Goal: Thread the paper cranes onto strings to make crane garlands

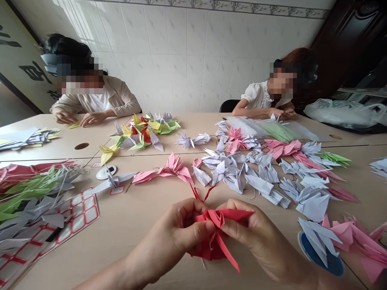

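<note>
Red folded paper cranes [218, 219] are pinched between my two hands above the near part of the table. My left hand [184, 229] grips their left side, its thumb pressed on the paper. On the right side, my right hand [250, 233] holds the same red paper between thumb and fingers. A thin white string shows by the left thumb and hangs below. One narrow red point sticks out toward me, and two more rise behind my left fingers. How many cranes are in the bunch I cannot tell.
White cranes [222, 169] and pink cranes [175, 167] lie strung ahead. Yellow, green and red cranes [142, 131] sit farther back. Red-bordered label sheets [86, 209] lie left under more cranes; a blue disc [322, 255] is at right. Two people sit opposite, folding paper.
</note>
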Available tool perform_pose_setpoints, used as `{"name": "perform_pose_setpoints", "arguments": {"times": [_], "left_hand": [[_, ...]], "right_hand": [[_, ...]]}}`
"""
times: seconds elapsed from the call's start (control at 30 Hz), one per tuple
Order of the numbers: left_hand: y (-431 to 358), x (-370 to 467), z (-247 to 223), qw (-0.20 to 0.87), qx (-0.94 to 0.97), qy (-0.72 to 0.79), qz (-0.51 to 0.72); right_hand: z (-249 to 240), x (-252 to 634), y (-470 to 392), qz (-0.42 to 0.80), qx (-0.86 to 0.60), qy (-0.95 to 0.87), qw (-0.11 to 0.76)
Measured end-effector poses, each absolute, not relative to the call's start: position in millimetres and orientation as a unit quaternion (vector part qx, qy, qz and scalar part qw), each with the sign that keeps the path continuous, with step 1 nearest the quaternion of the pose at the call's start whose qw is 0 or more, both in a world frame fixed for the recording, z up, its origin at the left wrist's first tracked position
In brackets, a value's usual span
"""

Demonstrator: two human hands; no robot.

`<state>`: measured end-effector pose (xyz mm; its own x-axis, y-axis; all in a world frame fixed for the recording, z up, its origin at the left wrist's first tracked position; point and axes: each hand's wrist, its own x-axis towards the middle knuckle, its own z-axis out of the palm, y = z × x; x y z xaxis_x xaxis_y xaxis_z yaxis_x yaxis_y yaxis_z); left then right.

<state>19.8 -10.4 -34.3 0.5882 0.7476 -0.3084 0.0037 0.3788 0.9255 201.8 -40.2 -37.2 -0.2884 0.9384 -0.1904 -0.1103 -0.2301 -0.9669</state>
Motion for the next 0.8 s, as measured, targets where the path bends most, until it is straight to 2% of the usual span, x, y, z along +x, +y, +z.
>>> {"name": "perform_pose_setpoints", "arguments": {"times": [0.23, 0.8], "left_hand": [[-11.8, 19.7, -37.0, 0.705, 0.532, 0.393, 0.256], [-11.9, 19.1, -43.1, 0.733, 0.504, 0.372, 0.267]], "right_hand": [[-41.7, 201.5, -40.4, 0.631, -0.458, -0.483, 0.397], [-47.1, 202.3, -39.0, 0.637, -0.440, -0.488, 0.403]]}}
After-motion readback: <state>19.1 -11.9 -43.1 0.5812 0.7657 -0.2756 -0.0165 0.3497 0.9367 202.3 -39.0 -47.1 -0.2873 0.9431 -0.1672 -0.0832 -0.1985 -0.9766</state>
